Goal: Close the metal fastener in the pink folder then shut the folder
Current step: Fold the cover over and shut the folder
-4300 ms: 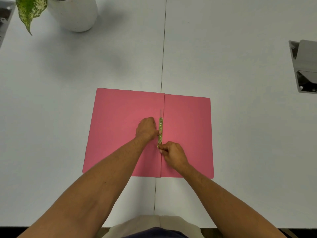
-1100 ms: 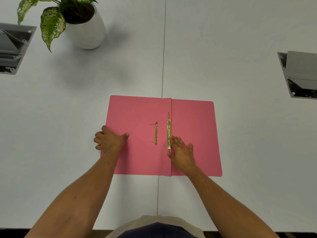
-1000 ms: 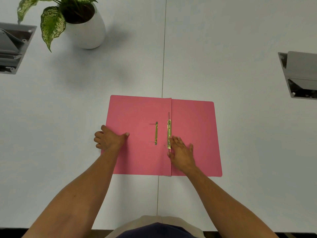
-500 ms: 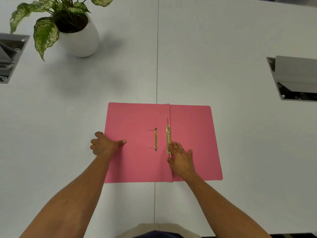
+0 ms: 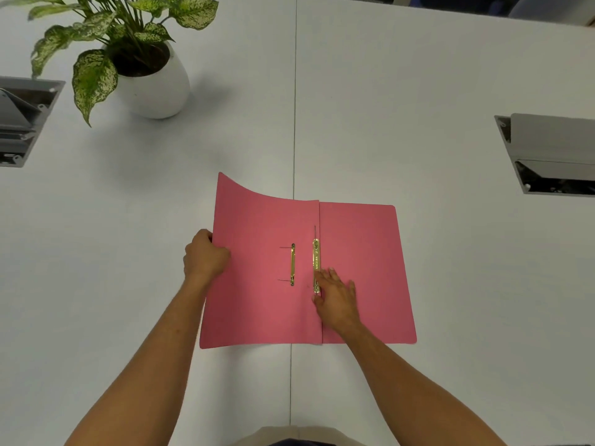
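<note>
The pink folder [image 5: 257, 226] lies open on the white table. Its left cover curls up off the table, with the far left corner lifted highest. My left hand [image 5: 204, 255] grips that cover's left edge, thumb on top. A gold metal fastener bar [image 5: 316, 263] runs along the spine, lying flat on the right cover. A thinner gold strip [image 5: 292, 264] sits on the left cover. My right hand [image 5: 338, 296] rests flat with fingers spread on the right cover, its fingertips touching the near end of the fastener bar.
A white pot with a green spotted plant [image 5: 151, 82] stands at the far left. Grey open cable hatches are set into the table at the left edge [image 5: 19, 120] and at the right [image 5: 550, 152]. A seam [image 5: 294, 107] runs down the table's middle.
My left hand has closed on the left cover's edge and lifted it, so the cover now curls upward. My right hand has stayed pressed by the fastener. The camera has tilted slightly.
</note>
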A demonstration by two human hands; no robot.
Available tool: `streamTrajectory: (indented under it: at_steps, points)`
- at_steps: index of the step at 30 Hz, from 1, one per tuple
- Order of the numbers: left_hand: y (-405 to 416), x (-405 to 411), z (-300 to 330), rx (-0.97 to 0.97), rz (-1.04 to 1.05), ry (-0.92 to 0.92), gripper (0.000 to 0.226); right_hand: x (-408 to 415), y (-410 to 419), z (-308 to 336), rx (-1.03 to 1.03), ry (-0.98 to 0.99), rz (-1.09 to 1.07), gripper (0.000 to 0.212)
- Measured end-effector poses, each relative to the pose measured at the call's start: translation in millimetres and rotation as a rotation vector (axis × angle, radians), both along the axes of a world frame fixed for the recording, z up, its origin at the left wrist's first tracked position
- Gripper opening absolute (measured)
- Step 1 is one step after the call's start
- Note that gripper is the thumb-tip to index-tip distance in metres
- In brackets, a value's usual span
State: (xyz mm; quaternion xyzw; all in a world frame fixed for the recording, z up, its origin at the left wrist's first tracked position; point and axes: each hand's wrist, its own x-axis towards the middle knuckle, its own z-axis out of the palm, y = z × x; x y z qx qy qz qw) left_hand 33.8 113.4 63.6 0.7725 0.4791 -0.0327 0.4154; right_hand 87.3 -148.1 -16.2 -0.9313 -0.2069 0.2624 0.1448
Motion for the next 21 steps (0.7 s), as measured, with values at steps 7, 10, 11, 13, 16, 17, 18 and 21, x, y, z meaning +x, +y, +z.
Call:
streamTrajectory:
  at_steps: [7, 10, 11, 13, 16, 17, 18, 21]
  points:
    - [13.8, 21.3, 71.8, -0.379, -0.102, -0.283, 0.026, 8.9, 30.7, 3.7, 0.054, 0.116, 0.073, 0.065]
    - [6.7, 24.5, 86.6, -0.468, -0.200, -0.303, 0.029, 9.7, 43.7, 4.4, 0.091, 0.176, 0.136, 0.062]
    - [3.0, 25.0, 87.8, -0.503, -0.218, -0.319, 0.030, 9.3, 47.0, 4.4, 0.104, 0.188, 0.157, 0.059]
    - [-6.5, 25.0, 87.0, -0.576, -0.253, -0.344, 0.035, 9.3, 51.4, 3.3, 0.166, 0.189, 0.155, 0.054]
    - [-24.1, 25.9, 77.0, -0.679, -0.297, -0.353, 0.060, 11.6, 51.5, 8.7, 0.399, 0.250, -0.035, 0.044]
    - [-29.9, 26.8, 72.0, -0.718, -0.290, -0.364, 0.066, 13.6, 49.4, 15.3, 0.508, 0.308, -0.146, 0.040]
    - [-35.4, 27.5, 66.3, -0.746, -0.283, -0.376, 0.068, 15.2, 47.1, 25.2, 0.610, 0.393, -0.260, 0.040]
    - [-52.2, 28.6, 48.3, -0.713, -0.335, -0.373, 0.055, 26.4, 35.9, 53.8, 0.815, 0.664, -0.468, 0.046]
